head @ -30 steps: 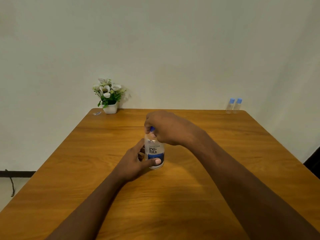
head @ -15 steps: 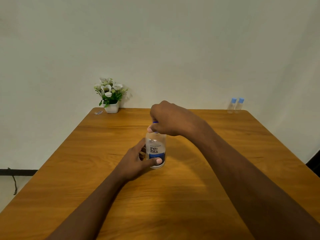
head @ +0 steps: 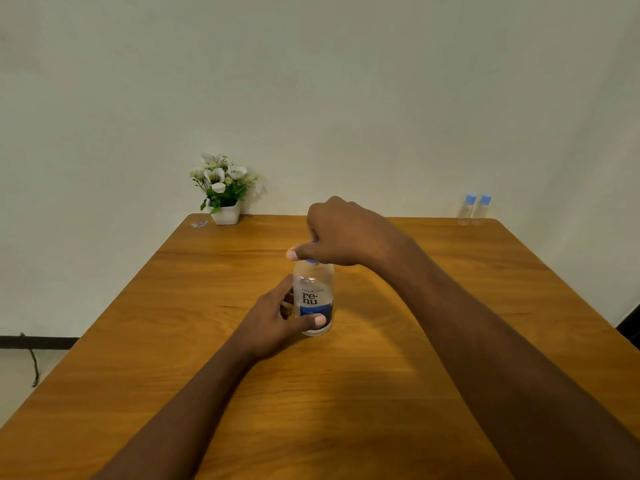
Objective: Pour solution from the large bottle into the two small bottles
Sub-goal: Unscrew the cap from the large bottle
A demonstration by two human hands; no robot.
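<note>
**Opening the large bottle**

The right hand (head: 349, 237) is curled over the top of the large bottle (head: 313, 296), fingers and thumb closed round its blue cap (head: 312, 261), of which only slivers show. The left hand (head: 273, 320) grips the bottle low down, thumb across the label, holding it upright near the middle of the table (head: 381, 393). This looks like the uncapping step; whether the cap is loose cannot be told. Next the cap must come off, and the two small bottles (head: 473, 210), capped and side by side at the far right corner, need fetching and opening. The label reads "re-nu"; the finer print is illegible. A flower pot (head: 225, 213) stands far left
</note>
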